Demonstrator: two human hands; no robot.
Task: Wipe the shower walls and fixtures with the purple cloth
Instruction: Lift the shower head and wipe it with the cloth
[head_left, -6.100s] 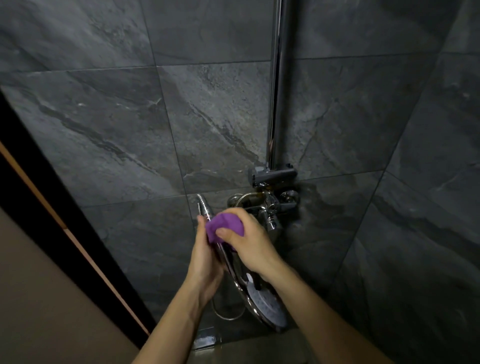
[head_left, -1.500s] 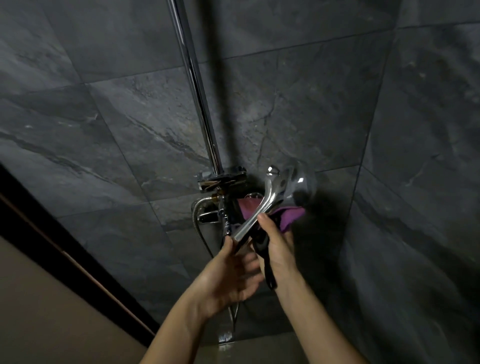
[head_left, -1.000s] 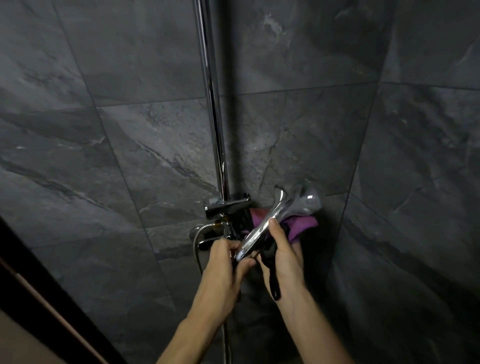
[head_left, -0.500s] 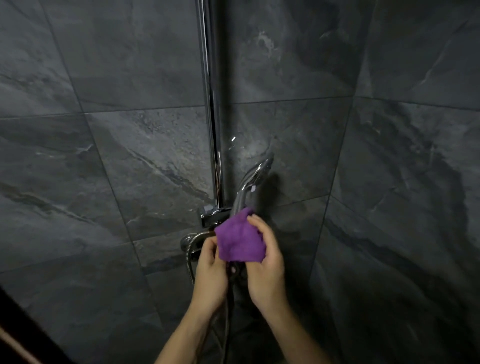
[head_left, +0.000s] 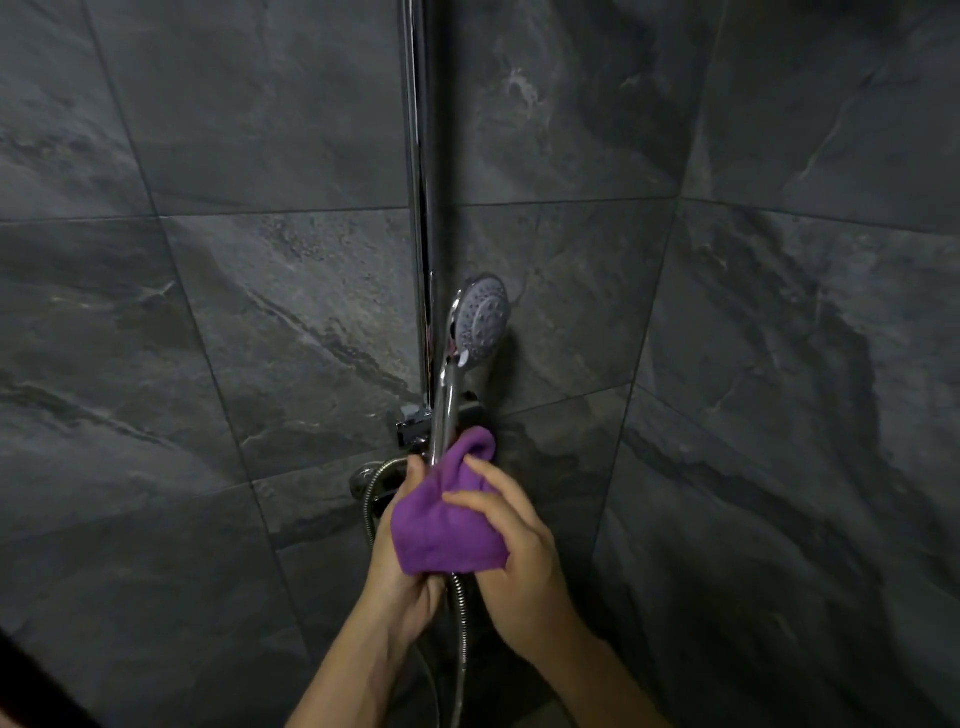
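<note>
Bunched purple cloth (head_left: 447, 519) around shower handle (head_left: 444, 415), in both hands' (head_left: 519, 571) grip.

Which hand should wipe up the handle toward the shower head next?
Probably the right hand: it holds the purple cloth around the handle, below the shower head, while the left hand steadies it.

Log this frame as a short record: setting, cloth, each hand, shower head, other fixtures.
setting: dark stone-look tiled wall, shower corner
cloth: purple cloth wrapped round the shower handle
left hand: left hand grips the handle from below, under the cloth
right hand: right hand pinches the cloth against the handle
shower head: shower head upright, spray face towards the camera
other fixtures: chrome riser pipe; metal hose hanging below
</note>
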